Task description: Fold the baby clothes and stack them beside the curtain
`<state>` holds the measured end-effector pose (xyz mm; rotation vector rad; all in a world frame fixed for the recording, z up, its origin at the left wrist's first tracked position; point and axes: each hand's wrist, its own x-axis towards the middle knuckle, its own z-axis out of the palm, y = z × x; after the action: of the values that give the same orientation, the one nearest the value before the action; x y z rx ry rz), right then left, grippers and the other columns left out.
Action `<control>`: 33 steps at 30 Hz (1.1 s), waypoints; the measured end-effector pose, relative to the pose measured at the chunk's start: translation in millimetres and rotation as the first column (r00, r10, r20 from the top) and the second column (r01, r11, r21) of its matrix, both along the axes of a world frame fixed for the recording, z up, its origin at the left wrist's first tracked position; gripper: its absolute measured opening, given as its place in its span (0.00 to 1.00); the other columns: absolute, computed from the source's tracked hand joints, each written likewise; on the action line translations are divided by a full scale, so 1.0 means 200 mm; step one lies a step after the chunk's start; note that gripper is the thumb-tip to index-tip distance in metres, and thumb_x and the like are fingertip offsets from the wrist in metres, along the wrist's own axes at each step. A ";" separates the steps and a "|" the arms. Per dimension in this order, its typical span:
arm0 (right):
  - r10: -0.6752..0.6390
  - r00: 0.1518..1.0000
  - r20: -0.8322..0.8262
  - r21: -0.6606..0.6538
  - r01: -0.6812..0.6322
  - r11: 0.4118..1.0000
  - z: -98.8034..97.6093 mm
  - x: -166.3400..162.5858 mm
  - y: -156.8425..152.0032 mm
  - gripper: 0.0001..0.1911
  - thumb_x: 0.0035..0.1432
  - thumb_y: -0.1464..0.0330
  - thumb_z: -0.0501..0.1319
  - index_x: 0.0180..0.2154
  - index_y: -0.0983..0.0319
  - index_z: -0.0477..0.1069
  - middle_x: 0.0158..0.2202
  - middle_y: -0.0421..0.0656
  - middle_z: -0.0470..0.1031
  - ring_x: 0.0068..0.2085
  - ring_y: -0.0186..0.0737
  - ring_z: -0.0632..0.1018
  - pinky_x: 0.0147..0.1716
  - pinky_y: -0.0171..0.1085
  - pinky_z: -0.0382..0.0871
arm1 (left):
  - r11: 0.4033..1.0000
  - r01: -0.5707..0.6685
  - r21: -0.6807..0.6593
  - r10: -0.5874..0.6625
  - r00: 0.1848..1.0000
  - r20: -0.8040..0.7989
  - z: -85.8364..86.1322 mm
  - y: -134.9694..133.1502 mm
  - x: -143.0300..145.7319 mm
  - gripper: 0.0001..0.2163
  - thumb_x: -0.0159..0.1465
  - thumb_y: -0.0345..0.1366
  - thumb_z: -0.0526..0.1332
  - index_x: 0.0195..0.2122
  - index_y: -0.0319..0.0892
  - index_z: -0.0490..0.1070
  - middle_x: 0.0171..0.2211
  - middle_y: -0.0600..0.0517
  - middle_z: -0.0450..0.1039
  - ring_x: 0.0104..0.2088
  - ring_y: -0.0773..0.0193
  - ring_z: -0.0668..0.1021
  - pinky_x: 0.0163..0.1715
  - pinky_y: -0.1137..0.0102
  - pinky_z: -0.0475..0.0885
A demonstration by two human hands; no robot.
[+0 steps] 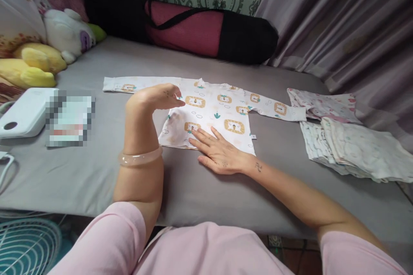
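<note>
A small white long-sleeved shirt [209, 114] printed with lion faces lies spread flat on the grey sheet, both sleeves stretched out sideways. My right hand [221, 152] rests flat on its lower hem, fingers spread. Over the shirt's left side, near where that sleeve joins, my left hand [163, 96] is bent at the wrist with its fingers apart and pointing right. Nothing shows between those fingers; whether they touch the cloth I cannot tell. A pale bangle [140, 157] circles my left forearm. The right sleeve's cuff reaches the folded clothes at the right.
Folded pale clothes [364, 148] and a pink patterned folded garment [325, 103] lie at right. A long black and pink bag [190, 28] spans the back. Plush toys [69, 34], a white device [27, 111] and a blurred-out item [70, 120] sit at left. A fan [29, 247] stands below.
</note>
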<state>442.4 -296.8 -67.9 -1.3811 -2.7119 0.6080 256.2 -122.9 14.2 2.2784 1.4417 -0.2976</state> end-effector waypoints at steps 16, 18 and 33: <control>-0.099 0.959 -0.265 0.112 0.132 0.985 0.10 -0.11 0.11 0.23 0.72 0.64 0.43 0.58 0.63 0.68 0.58 0.49 0.73 0.60 0.43 0.71 0.62 0.46 0.61 | 1.000 -0.004 0.016 0.004 1.000 -0.025 0.00 0.00 0.00 0.27 0.60 0.54 0.57 0.58 0.50 0.70 0.55 0.51 0.74 0.51 0.53 0.76 0.50 0.67 0.68; -0.151 0.973 -0.177 0.075 0.167 0.983 0.04 -0.12 0.22 0.25 0.72 0.61 0.44 0.65 0.64 0.60 0.68 0.50 0.59 0.68 0.47 0.59 0.66 0.53 0.52 | 1.000 0.002 0.023 -0.002 0.999 -0.033 0.00 0.00 0.01 0.27 0.60 0.54 0.57 0.58 0.51 0.70 0.55 0.52 0.74 0.51 0.53 0.76 0.51 0.67 0.67; 0.135 0.981 -0.138 0.100 -0.122 0.988 0.07 -0.22 -0.10 0.28 0.73 0.57 0.43 0.66 0.63 0.57 0.69 0.48 0.56 0.70 0.40 0.53 0.70 0.47 0.41 | 0.998 0.065 0.011 -0.065 0.997 -0.052 -0.02 -0.01 0.07 0.25 0.62 0.51 0.57 0.59 0.48 0.70 0.57 0.49 0.73 0.51 0.52 0.77 0.50 0.65 0.69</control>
<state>398.3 -317.1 -54.6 -1.1034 -2.6909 0.5598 270.1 -125.6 11.1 2.3471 1.3999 -0.3710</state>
